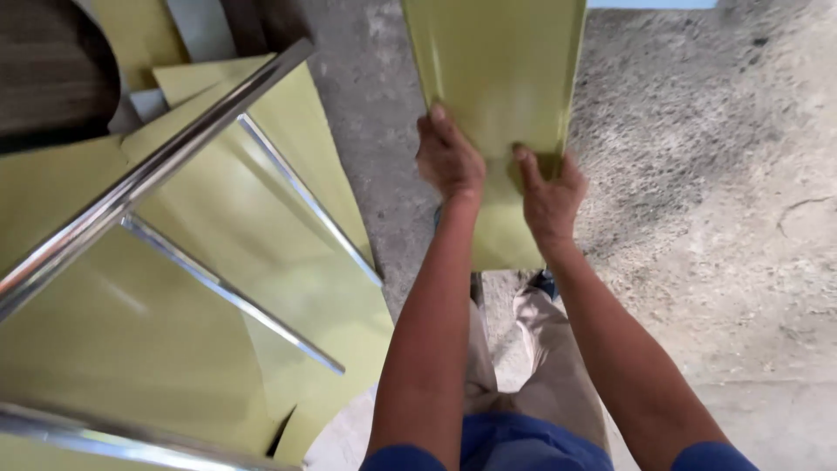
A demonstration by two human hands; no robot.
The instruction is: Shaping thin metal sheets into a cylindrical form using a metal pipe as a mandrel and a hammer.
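Concrete floor (715,174); hands (497,179) on yellow-green sheet (497,70)

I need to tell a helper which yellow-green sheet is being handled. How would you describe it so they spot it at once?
Start from the grey concrete floor on the right. Above it hangs one long yellow-green sheet, gripped by the left hand and right hand. Unlike the sheets under the shiny metal bars, it is lifted and held.

Steel rails (157,166) block the left; bare concrete floor (715,218) lies open rightward.
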